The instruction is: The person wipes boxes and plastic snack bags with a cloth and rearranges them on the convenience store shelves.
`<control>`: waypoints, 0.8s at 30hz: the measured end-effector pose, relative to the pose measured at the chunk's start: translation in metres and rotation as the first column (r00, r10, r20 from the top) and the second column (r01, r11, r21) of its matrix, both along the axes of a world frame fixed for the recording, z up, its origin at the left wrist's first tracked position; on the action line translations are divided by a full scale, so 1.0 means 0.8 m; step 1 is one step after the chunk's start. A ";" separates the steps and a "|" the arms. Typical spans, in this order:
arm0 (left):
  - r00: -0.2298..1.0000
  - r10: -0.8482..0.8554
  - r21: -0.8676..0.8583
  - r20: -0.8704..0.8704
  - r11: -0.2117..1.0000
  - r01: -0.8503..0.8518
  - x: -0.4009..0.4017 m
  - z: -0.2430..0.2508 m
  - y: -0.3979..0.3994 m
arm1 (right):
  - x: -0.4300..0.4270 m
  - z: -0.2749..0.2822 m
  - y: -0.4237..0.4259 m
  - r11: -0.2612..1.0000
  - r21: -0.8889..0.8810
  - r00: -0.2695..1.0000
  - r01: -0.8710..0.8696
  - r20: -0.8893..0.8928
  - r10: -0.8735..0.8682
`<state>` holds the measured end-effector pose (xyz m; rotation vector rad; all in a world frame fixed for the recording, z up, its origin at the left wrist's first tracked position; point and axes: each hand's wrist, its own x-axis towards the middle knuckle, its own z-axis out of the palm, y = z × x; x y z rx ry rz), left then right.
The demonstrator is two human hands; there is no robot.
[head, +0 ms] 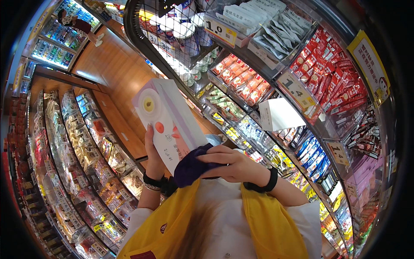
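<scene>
A white and lilac cardboard box (181, 113) with printed fruit and a cup of tea rests tilted in my left hand (152, 152), whose fingers hold its left side. My right hand (229, 163) grips a dark purple cloth (195, 165). That cloth lies against the lower end of the box and covers part of it. Some of my left fingers are hidden behind the box.
On the right, shelf bins hold red coffee sachets (333, 74), grey-white sachets (278, 34) and orange packets (241, 79). A white carton (279, 115) stands among them. Bins of packaged snacks (87, 155) line the left. A person (77, 26) stands beside drink coolers across the wooden floor (111, 58).
</scene>
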<state>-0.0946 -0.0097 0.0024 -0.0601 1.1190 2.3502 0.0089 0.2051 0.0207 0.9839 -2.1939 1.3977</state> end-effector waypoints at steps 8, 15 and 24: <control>0.935 -0.169 -0.037 0.310 0.981 0.189 0.028 0.005 0.013 | -0.111 0.012 0.032 0.909 -0.104 0.912 0.403 0.120 -0.391; 0.961 -0.119 0.127 0.250 0.988 0.090 0.004 -0.026 0.000 | -0.026 0.001 -0.007 0.998 -0.063 0.986 0.022 -0.162 -0.032; 0.989 -0.017 -0.210 0.148 0.976 0.048 0.031 0.001 0.001 | -0.078 0.022 0.028 0.877 -0.127 0.879 0.464 0.191 -0.437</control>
